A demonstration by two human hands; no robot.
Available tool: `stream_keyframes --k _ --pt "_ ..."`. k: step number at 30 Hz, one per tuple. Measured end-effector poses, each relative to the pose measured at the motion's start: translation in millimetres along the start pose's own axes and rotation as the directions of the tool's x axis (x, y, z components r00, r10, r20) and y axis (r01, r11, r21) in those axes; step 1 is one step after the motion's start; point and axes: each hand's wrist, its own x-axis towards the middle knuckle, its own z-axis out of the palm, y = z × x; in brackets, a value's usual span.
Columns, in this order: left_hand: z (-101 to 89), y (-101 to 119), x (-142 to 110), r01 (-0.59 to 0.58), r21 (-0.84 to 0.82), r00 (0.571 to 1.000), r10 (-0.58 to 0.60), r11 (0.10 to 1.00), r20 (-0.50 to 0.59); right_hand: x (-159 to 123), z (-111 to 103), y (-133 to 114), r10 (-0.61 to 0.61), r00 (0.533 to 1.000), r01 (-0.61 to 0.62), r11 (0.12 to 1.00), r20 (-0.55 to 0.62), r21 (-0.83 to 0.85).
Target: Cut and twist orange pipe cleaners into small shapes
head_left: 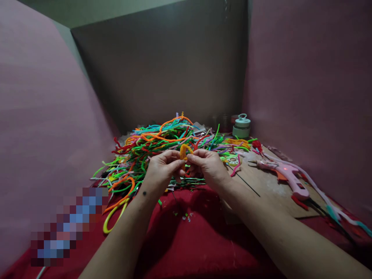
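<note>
My left hand (164,166) and my right hand (207,164) meet in the middle of the head view, above the front of the table. Between them is a yellow-orange pipe cleaner (183,151), bent into small loops. Thumb and fingers of each hand are pinched on it, one from either side. The loops stand up above the fingertips, and a part hangs below, partly hidden by the fingers. Right behind my hands rises a big tangled heap of pipe cleaners (162,133) in green, orange, red, blue and pink.
To the right, a pink glue gun (283,172) with a lit red light lies on a wooden board (273,197). A mint-green lidded container (241,126) stands at the back. Small scraps (186,217) dot the red cloth (192,248). Pink panels (314,77) flank the table.
</note>
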Motion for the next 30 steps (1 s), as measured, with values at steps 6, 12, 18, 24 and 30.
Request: stream_keyframes --k 6,12,18,24,30 --pt "-3.4 0.1 0.9 0.041 -0.021 0.997 -0.039 0.999 0.069 1.0 -4.0 -2.5 0.053 0.997 -0.051 0.998 0.057 -0.043" --pt "-3.1 -1.0 0.9 0.037 -0.034 0.996 -0.034 0.999 0.088 1.1 -4.0 -0.1 0.030 0.999 -0.025 0.994 0.043 -0.106" --pt "-3.9 2.0 0.0 0.033 0.022 0.993 -0.035 0.999 0.113 1.5 -1.9 -0.1 -0.020 0.996 0.016 0.999 0.088 0.043" --pt "-5.9 3.8 -0.8 0.117 0.040 0.969 -0.123 0.992 0.214 4.8 -4.2 -2.9 0.071 0.991 -0.084 0.989 0.111 0.121" --pt "-16.9 1.1 4.3 0.122 0.096 0.957 -0.143 0.988 0.254 2.2 -2.0 -4.8 0.095 0.987 -0.123 0.966 0.131 0.227"
